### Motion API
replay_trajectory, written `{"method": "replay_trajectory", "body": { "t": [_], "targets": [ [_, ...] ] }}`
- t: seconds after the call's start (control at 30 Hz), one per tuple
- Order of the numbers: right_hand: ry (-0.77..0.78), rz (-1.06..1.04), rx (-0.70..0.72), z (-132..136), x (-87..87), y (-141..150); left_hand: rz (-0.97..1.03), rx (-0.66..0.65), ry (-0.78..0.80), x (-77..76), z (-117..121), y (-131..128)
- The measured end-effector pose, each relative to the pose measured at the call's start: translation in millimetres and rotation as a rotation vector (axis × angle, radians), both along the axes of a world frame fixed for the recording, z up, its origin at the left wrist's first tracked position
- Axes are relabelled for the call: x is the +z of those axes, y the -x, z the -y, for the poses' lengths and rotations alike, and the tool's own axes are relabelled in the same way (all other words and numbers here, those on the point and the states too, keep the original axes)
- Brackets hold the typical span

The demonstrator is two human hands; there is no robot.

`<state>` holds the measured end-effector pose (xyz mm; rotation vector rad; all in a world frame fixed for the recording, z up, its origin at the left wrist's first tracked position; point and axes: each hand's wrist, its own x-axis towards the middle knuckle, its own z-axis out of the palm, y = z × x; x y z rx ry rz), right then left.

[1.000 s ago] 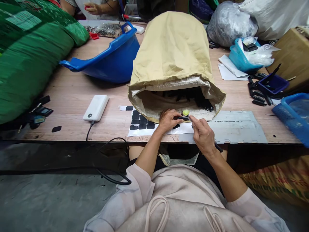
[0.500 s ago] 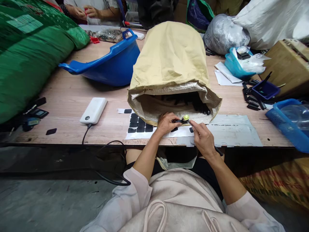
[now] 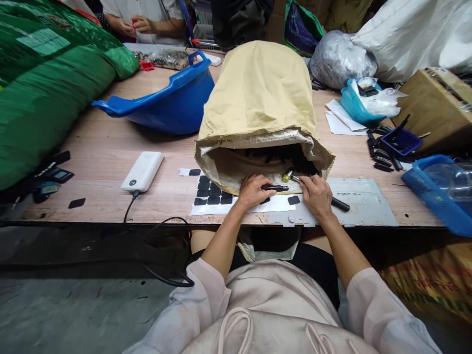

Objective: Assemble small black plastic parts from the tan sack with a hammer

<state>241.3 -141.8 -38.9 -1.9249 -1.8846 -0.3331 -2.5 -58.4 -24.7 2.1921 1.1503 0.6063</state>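
Note:
My left hand (image 3: 253, 191) is closed on a slim black part (image 3: 277, 188), whose end sticks out to the right of the fingers. In my right hand (image 3: 316, 195) is a small hammer (image 3: 286, 177) with a yellow-green tip; its black grip shows behind the palm. The hammer head is apart from the black part, up and to its right. Both hands are at the mouth of a yellow sack (image 3: 261, 93) lying on its side, with dark pieces inside. Under and beside the hands is a white sheet (image 3: 248, 206) with black rounded stickers (image 3: 209, 191).
A grey board (image 3: 363, 201) lies at the table's front edge. A white power bank (image 3: 143, 170) with a cable and a tilted blue basin (image 3: 169, 105) are to the left. Green sacks (image 3: 55, 98) fill the far left. At right stand a purple tray (image 3: 401, 142) and a blue basket (image 3: 442, 196).
My right hand has moved right, drawing the hammer head up and away from the black part. My left hand stays in about the same place.

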Motion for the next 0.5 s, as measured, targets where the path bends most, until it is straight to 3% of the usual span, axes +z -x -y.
{"method": "replay_trajectory", "body": {
  "t": [0.1, 0.17, 0.23, 0.3, 0.37, 0.4, 0.5],
  "targets": [
    [0.001, -0.001, -0.021, 1, -0.8, 3, 0.071, 0.01, 0.021, 7.8, 8, 3],
    [0.008, -0.003, -0.031, 1, 0.1, 5, 0.21, -0.046, 0.081, 16.6, 26, 7],
    [0.016, 0.0, -0.037, 1, 0.9, 5, 0.342, -0.221, 0.253, 23.8, 55, 13],
    [0.019, 0.004, -0.04, 1, 1.2, 6, 0.376, -0.479, 0.497, 23.5, 87, 18],
    [0.02, 0.002, -0.041, 1, 1.2, 6, 0.293, -0.68, 0.661, 11.0, 115, 20],
    [0.022, -0.001, -0.041, 1, 1.1, 6, 0.211, -0.706, 0.691, 0.2, 124, 19],
    [0.028, -0.004, -0.038, 1, 0.8, 7, -0.141, -0.498, 0.713, -41.8, 135, 13]
  ]
}}
